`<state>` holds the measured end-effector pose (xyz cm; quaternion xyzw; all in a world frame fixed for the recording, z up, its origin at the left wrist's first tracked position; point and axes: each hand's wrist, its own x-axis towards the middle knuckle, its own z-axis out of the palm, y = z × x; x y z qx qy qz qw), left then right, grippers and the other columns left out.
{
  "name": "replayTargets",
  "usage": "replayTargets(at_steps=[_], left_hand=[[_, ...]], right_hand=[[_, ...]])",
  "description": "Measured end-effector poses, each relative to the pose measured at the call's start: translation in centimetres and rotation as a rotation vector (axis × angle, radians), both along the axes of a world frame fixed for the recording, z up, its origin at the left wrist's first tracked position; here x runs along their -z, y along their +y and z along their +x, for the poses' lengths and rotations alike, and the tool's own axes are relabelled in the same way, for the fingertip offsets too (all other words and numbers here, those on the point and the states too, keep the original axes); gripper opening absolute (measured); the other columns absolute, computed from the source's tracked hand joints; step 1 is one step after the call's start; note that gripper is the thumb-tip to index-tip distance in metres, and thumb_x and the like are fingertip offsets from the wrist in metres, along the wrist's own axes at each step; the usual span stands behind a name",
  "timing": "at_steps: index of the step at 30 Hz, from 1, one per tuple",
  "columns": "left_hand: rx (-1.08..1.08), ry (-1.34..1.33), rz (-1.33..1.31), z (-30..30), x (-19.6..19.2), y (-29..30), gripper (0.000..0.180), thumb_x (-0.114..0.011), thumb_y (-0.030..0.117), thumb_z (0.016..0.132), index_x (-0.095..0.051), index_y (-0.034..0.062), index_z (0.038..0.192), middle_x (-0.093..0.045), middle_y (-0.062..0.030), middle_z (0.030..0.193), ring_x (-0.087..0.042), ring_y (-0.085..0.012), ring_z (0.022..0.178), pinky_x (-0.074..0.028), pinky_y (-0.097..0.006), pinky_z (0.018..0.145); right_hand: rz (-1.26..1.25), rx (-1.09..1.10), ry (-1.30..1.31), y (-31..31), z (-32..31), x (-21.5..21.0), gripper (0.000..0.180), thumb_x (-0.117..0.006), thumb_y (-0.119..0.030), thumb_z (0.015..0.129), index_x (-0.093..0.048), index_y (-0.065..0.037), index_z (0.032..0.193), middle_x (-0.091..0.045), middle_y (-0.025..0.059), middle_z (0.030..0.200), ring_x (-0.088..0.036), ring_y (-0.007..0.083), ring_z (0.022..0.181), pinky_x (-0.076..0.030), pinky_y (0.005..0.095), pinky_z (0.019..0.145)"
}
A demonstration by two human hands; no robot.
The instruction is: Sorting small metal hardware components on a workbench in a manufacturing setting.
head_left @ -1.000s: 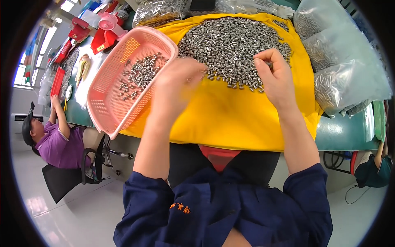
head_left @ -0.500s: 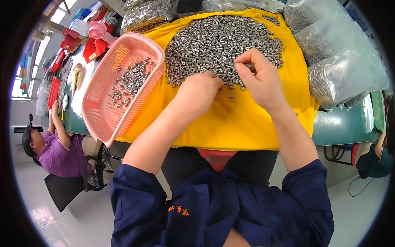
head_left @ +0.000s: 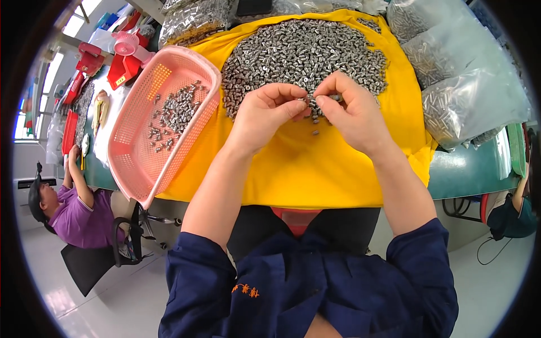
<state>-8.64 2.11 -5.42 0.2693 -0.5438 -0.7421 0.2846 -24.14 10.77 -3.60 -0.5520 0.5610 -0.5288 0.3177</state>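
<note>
- Head view: metal parts [head_left: 304, 56] are heaped on a yellow cloth [head_left: 315, 174], beyond both hands.
- Thumb and forefinger of the left hand [head_left: 262, 115] are held nearly together at the heap's near edge; whether anything is gripped cannot be told.
- One part [head_left: 336, 98] is clasped in the right hand [head_left: 358, 115], thumb and forefinger tips together.
- More parts are held in the pink basket [head_left: 134, 138], left.

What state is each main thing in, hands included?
Left hand: fingers curled toward thumb, grip unclear.
Right hand: likewise curled, grip unclear.
Yellow cloth: spread out, creased at right.
Small metal cylinders: loose, most heaped on the cloth.
Pink perforated basket: open-topped, partly filled with cylinders.
Clear plastic bags at right: filled.
</note>
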Motion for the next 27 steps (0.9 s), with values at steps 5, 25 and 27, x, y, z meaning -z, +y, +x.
replayTargets(at_steps=[5,25,27], left_hand=[[0.007,0.012,-0.052,-0.1,-0.1,0.3,0.015,-0.06,0.0,0.081,-0.06,-0.0027,0.096,-0.063,-0.0066,0.088,-0.061,-0.0121,0.077,-0.05,-0.023,0.072],[0.012,-0.052,-0.176,0.1,0.8,-0.2,0.016,-0.049,0.001,0.088,-0.055,-0.0003,0.103,-0.061,-0.0093,0.096,-0.061,-0.017,0.088,-0.05,-0.028,0.079],[0.035,0.118,0.056,0.1,0.7,-0.1,0.015,-0.053,0.003,0.086,-0.057,-0.0007,0.101,-0.062,-0.0064,0.093,-0.061,-0.0136,0.084,-0.049,-0.024,0.074]], right_hand=[[-0.014,-0.001,0.073,0.1,0.1,0.3,0.006,-0.053,-0.008,0.081,-0.053,-0.003,0.085,-0.056,0.0017,0.069,-0.048,0.0056,0.058,-0.041,0.0223,0.052],[-0.039,0.09,0.2,0.0,0.4,0.4,0.007,-0.054,-0.007,0.08,-0.053,-0.003,0.085,-0.059,0.0066,0.07,-0.052,0.0115,0.058,-0.042,0.0267,0.053],[-0.045,0.084,0.126,-0.1,0.4,0.9,0.006,-0.054,-0.007,0.08,-0.053,-0.003,0.085,-0.058,0.0052,0.071,-0.051,0.0096,0.058,-0.042,0.0252,0.052]])
